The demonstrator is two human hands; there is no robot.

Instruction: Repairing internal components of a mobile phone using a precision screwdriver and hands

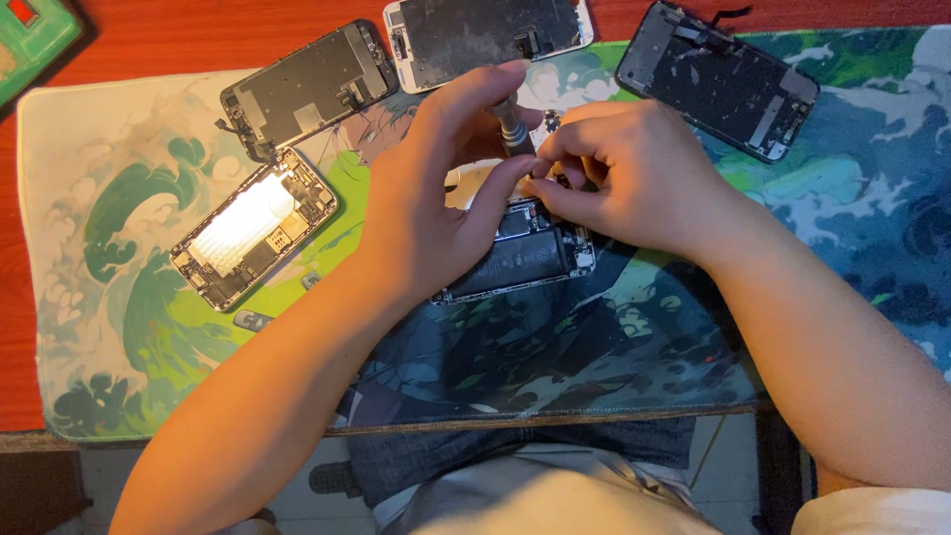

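From the head camera I look straight down on a red-brown desk (178, 40) covered for most of its width by a printed mat (119, 327) with green and blue wave patterns; its near edge runs along the desk's front edge, and below that I see grey floor and the person's lap in dark trousers and a pale shirt. At the middle of the mat lies an opened phone (520, 260), its dark insides facing up. My left hand (436, 198) arches over its left part, thumb and forefinger pinched around the grey shaft of a small screwdriver (512, 124) that stands nearly upright above the phone's far end. My right hand (634, 173) is curled just beside it, fingertips gathered at the tool's lower end and touching the left thumb; whether it grips the tool or a small part I cannot tell. Toward the mat's left side a second opened phone (253, 228) lies tilted, with a bright metal plate. Along the far edge sit three detached screen panels: one left (307, 84), one at centre (485, 30), one right (718, 79). A green object (30, 40) sits at the far left corner.
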